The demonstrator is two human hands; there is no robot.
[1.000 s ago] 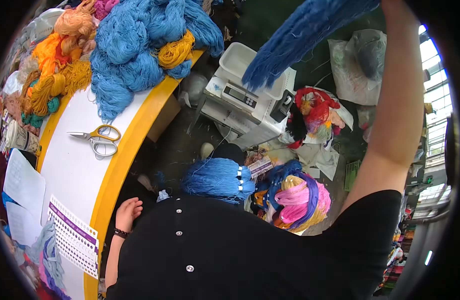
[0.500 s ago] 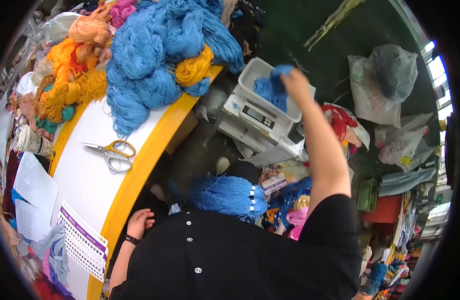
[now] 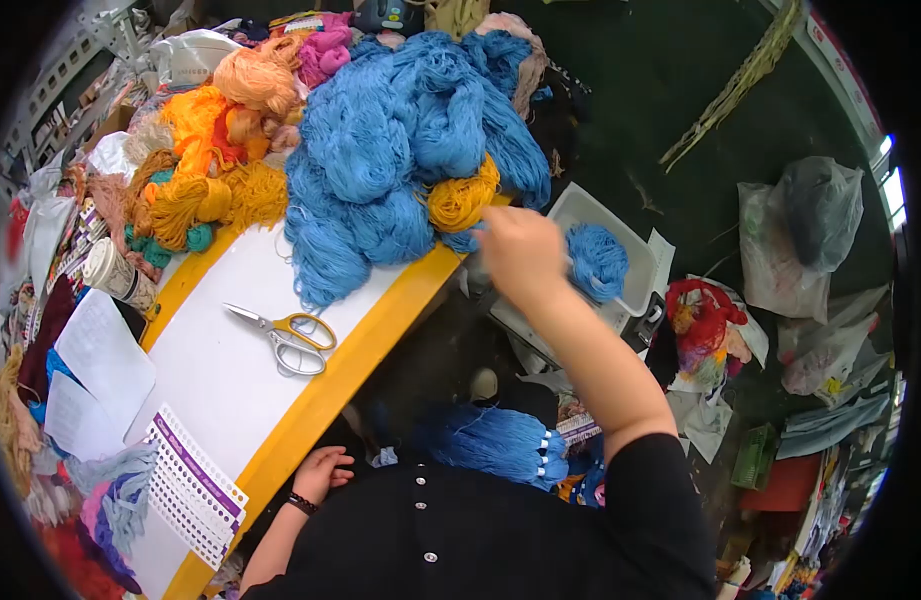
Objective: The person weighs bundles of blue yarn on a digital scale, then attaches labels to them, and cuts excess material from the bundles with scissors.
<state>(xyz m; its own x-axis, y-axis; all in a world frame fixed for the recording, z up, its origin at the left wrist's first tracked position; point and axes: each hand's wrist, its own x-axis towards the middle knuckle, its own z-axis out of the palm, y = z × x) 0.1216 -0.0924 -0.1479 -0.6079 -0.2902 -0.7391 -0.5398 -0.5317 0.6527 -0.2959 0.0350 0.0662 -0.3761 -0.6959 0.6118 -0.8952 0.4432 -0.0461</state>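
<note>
My right hand (image 3: 522, 255) hovers at the table's corner, beside a yellow yarn skein (image 3: 463, 198) and the big heap of blue yarn (image 3: 380, 140). Its fingers point down and away from me, mostly hidden behind the hand, so I cannot tell whether they grip yarn. Just right of it, a blue yarn bundle (image 3: 597, 262) lies in a pale plastic bin (image 3: 635, 250) on a scale largely covered by my forearm. My left hand (image 3: 322, 473) hangs by the table's near edge, fingers loosely bent and holding nothing. Tied blue yarn hanks (image 3: 500, 445) rest in front of my body.
Scissors (image 3: 285, 338) lie on the white, yellow-edged table (image 3: 220, 370), near paper sheets (image 3: 100, 360) and a punched card (image 3: 195, 490). Orange yarn (image 3: 195, 125) and a paper cup (image 3: 118, 275) sit farther left. Plastic bags (image 3: 785, 250) stand on the floor at right.
My right hand has left the blue bundle in the bin and moved left to the table's corner. The whole view has shifted. My left hand still hangs by the table edge.
</note>
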